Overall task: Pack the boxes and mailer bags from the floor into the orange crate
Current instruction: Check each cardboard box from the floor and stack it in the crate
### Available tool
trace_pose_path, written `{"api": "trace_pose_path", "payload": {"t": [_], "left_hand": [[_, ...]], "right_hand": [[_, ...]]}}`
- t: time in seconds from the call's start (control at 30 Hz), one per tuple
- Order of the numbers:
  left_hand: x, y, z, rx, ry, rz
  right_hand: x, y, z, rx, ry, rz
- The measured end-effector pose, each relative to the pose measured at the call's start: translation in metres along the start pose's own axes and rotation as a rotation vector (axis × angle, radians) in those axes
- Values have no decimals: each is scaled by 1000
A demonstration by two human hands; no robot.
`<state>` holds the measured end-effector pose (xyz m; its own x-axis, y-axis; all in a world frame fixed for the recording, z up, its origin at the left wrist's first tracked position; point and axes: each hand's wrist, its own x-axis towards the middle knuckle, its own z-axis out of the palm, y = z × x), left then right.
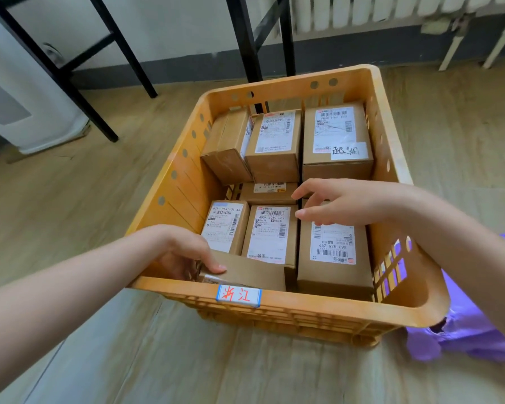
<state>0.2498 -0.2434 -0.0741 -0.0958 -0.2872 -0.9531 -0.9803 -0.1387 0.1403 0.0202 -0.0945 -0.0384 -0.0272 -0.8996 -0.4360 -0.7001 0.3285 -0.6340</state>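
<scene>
Labelled brown cardboard boxes [271, 234] fill an orange plastic crate [333, 303] on the floor, a purple mailer bag [473, 330] beside it. The left hand [184, 252], fingers curled, grips a flat box [251, 272] inside; the right hand [347, 202] hovers, fingers loosely spread.

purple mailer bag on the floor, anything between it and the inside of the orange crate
Yes: the orange plastic crate's right wall stands between the purple plastic mailer bag and the inside. Behind that wall, brown cardboard boxes fill the crate floor, so it could only lie on top.
</scene>
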Motion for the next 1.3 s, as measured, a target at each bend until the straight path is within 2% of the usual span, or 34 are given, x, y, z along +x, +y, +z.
{"api": "trace_pose_path", "payload": {"t": [0.1, 0.2, 0.27, 0.33, 0.4, 0.47, 0.53, 0.6, 0.8, 0.87, 0.93, 1.07, 1.2, 1.3], "left_hand": [[13, -3, 0, 224, 169, -8], [11, 1, 10, 648, 395, -37], [4, 11, 20, 975, 580, 35], [3, 22, 28, 1142, 681, 191], [2, 33, 36, 1102, 571, 404], [2, 44, 48, 1011, 350, 520], [6, 53, 59, 974, 141, 472], [13, 57, 65, 1027, 25, 344], [15, 55, 65, 1057, -94, 80], [15, 57, 67, 1035, -87, 74], [11, 64, 72, 1010, 27, 168], [-20, 101, 78, 873, 447, 586], [-67, 155, 89, 778, 752, 900], [-87, 195, 97, 569, 1015, 1004]], "right_hand": [[0, 1, -1, 19, 11, -2], [-1, 2, -1, 18, 16, -11], [-1, 2, 0, 13, 13, -14], [-2, 1, 0, -3, 15, -21], [-2, 0, 1, -18, 16, -27], [-2, -1, 1, -35, 16, -37], [-4, -1, 2, -46, 8, -43], [-6, -1, 3, -54, 2, -50], [-9, 4, 4, -64, 30, -85], [-8, 6, 3, -72, 35, -95], [-9, 6, 3, -84, 43, -108], [-14, 4, 1, -6, 185, -196], [-23, 1, -20, 6, 567, -289], [-40, 6, -48, 113, 813, -324]]}}
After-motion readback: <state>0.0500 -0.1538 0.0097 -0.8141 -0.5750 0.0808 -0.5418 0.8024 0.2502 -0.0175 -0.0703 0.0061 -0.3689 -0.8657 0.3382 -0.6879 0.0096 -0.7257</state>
